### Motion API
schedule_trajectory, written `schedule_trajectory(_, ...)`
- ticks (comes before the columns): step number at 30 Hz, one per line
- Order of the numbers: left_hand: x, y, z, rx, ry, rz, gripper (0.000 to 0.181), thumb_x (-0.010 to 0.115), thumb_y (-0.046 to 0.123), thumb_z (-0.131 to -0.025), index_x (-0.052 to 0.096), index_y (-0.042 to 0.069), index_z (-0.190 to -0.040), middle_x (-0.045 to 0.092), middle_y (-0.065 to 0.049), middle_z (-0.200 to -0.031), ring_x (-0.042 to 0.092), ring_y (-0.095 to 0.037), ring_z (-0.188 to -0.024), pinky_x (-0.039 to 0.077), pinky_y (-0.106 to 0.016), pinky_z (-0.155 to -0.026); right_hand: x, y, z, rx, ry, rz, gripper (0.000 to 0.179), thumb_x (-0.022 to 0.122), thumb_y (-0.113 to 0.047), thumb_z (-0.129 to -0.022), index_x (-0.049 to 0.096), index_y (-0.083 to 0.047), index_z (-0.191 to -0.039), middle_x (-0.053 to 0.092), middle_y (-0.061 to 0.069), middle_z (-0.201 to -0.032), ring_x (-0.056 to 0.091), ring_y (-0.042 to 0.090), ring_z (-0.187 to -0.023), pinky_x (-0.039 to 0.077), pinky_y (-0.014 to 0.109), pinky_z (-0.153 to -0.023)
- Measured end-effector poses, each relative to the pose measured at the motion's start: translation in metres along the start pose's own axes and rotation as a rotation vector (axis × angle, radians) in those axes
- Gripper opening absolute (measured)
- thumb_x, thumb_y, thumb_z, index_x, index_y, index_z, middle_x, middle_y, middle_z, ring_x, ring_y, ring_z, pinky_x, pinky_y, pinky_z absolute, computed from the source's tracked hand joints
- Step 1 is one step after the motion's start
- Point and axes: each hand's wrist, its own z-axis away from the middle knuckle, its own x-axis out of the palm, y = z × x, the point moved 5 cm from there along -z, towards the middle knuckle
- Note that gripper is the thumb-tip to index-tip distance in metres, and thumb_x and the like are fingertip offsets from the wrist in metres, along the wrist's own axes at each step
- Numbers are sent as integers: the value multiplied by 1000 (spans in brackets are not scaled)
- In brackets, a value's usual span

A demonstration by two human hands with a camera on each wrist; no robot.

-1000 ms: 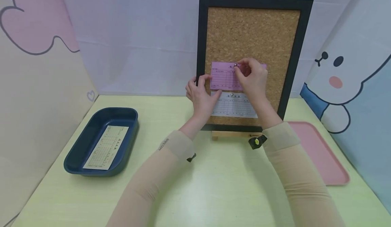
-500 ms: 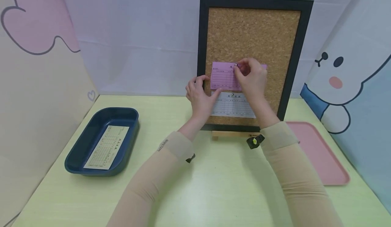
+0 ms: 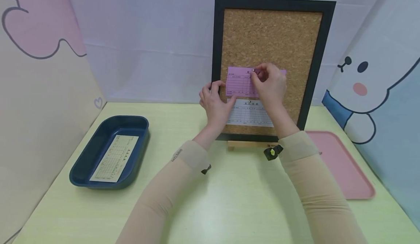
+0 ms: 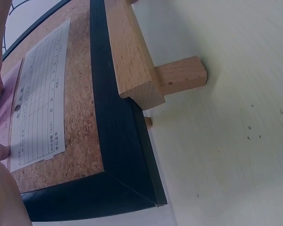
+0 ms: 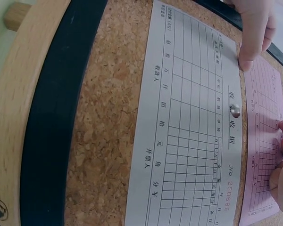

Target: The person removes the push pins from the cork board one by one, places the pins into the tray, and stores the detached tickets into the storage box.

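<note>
A black-framed corkboard [image 3: 272,39] stands on a wooden easel [image 3: 252,144]. Against the cork lies a pink receipt slip [image 3: 237,81], just above a white receipt slip [image 3: 249,116], which a round silver pushpin [image 5: 235,110] fixes at its top. With thumb and index finger my right hand [image 3: 271,85] pinches a small silver pushpin [image 3: 253,70] at the pink slip's top edge. My left hand [image 3: 214,105] rests at the board's left side, index finger by the pink slip's left edge and thumb by its lower edge. The right hand hides the pink slip's right part.
To the left stands a dark blue tray [image 3: 74,167] with a cream printed slip [image 3: 115,158] in it. A pink tray [image 3: 347,171] lies at the right, partly behind the right sleeve. A white cloth [image 3: 147,47] hangs behind the table.
The right wrist and sleeve have shifted slightly to the left, while the fingers stay on the pushpin. The left hand, slips and trays show almost no movement.
</note>
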Motion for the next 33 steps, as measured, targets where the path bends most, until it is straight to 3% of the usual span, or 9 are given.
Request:
schedule_trajectory(6,0,4,0,27,-22,-14,56,75,31,-80,46,25,-127,34,-12,-138,25,-25,-131,26,-45,-100,1,2,1,-5,-2,-5,22,66,-27,-88,66,-8,-98,64,7,-87,55,15,-75,39,23,-66)
schedule_trajectory(15,1,10,-1,4,-74,69,57,77,23,-79,49,23,-128,21,-14,-148,14,-27,-138,22,-50,-102,2,2,1,-8,-1,-6,21,65,-27,-89,66,-8,-98,64,7,-86,55,15,-74,39,23,-66)
schedule_trajectory(23,2,7,-2,1,-111,51,62,80,21,-75,50,25,-129,19,-14,-148,13,-28,-137,19,-50,-104,3,0,1,-14,5,-1,21,65,-28,-88,67,-8,-96,63,7,-85,55,15,-73,37,22,-65)
schedule_trajectory(33,4,6,-3,10,-56,57,57,81,25,-74,54,26,-124,22,-15,-144,14,-29,-135,18,-50,-103,4,1,2,-22,17,-6,20,65,-26,-89,67,-7,-96,63,7,-84,54,14,-72,37,22,-65)
